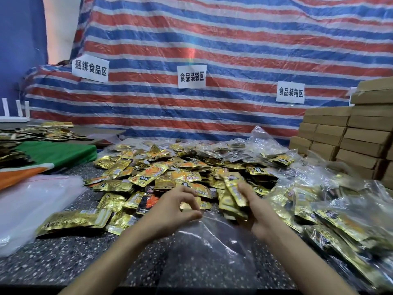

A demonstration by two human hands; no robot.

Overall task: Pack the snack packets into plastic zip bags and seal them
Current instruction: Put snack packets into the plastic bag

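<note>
Right hand [257, 211] grips a bundle of gold snack packets [232, 194], their long axes pointing toward the far edge of the worktop [70, 265], just beyond the mouth of the clear zip bag [212, 241] lying between the forearms. Left hand [176, 207] curls at that mouth, but I cannot tell whether it pinches the film. The loose packet heap [170, 173] crowds close behind.

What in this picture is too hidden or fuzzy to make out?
Head view:
1. Number of packets in the right hand: they overlap.
2. Whether the left hand pinches the clear bag: see-through plastic.
3. Filled bags at right: blurred, cut off by the edge.
4. Print on the pile: too small.
</note>
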